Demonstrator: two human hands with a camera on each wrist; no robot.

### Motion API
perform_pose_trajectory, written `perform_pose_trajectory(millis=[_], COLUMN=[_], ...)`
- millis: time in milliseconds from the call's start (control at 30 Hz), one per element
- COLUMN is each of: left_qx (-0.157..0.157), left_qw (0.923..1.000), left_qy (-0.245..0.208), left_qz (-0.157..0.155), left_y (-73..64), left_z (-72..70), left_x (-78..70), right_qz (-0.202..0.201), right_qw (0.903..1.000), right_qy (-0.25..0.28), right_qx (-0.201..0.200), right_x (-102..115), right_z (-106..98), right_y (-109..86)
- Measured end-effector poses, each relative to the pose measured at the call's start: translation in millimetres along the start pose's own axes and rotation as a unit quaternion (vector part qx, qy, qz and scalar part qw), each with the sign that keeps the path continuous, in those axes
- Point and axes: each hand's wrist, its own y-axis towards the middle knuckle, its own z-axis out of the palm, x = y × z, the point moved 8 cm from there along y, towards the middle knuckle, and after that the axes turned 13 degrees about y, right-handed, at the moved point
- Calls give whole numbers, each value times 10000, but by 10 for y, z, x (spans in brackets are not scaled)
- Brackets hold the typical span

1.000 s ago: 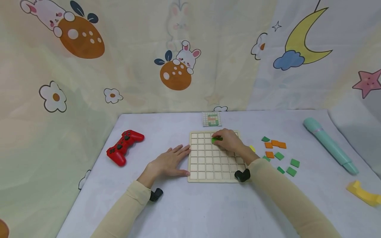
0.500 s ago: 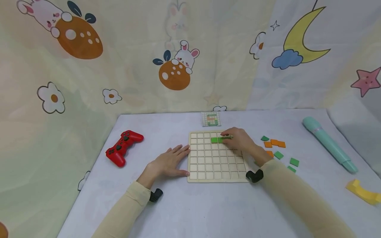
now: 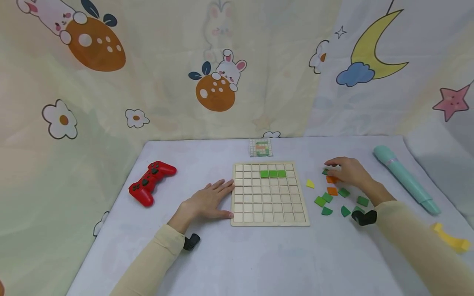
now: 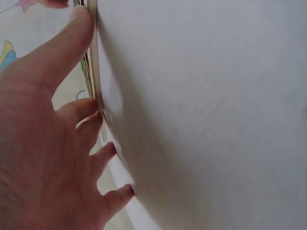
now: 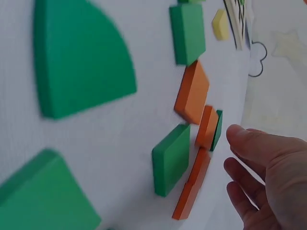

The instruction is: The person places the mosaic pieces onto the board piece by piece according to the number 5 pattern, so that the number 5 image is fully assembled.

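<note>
A pale wooden grid board (image 3: 259, 199) lies on the white table, with a row of 3 light green squares (image 3: 273, 174) near its far side. My left hand (image 3: 205, 204) rests with spread fingers at the board's left edge; the left wrist view has its thumb and fingertips along that board edge (image 4: 94, 57). To the right, my right hand (image 3: 349, 172) hovers over loose tiles, fingers bent, holding nothing. Right by its fingertips are a dark green quarter-round tile (image 3: 325, 172) and orange tiles (image 5: 192, 93), partly covered by the hand in the head view.
More green tiles (image 3: 363, 201) and a yellow triangle (image 3: 310, 183) are scattered right of the board. A patterned card (image 3: 261, 148) lies behind it. A red game controller (image 3: 152, 183) is at left; a mint microphone-shaped object (image 3: 405, 179) and a yellow curved piece (image 3: 449, 238) are at right.
My right hand has let go of light green squares on the board, where 3 now show in a row, and moved right to the loose tiles. My left hand has stayed put.
</note>
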Motion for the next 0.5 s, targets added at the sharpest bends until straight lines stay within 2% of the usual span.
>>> perform_pose_trajectory(millis=[100,300,500], left_qx=[14,45,58], left_qw=[10000,10000,10000], left_qy=[-14,-17,22], left_qz=[-17,-8,-36], left_y=[-8,-10,-2], left_z=[-5,4,13], left_x=[3,-1,5], right_qz=[-73,-384,-294], right_qw=[9998,9981,9981], right_qy=[-133,-366,-365], right_qx=[131,304,388], right_x=[-55,-30,-23], right_z=[1,90,149], right_y=[15,71,107])
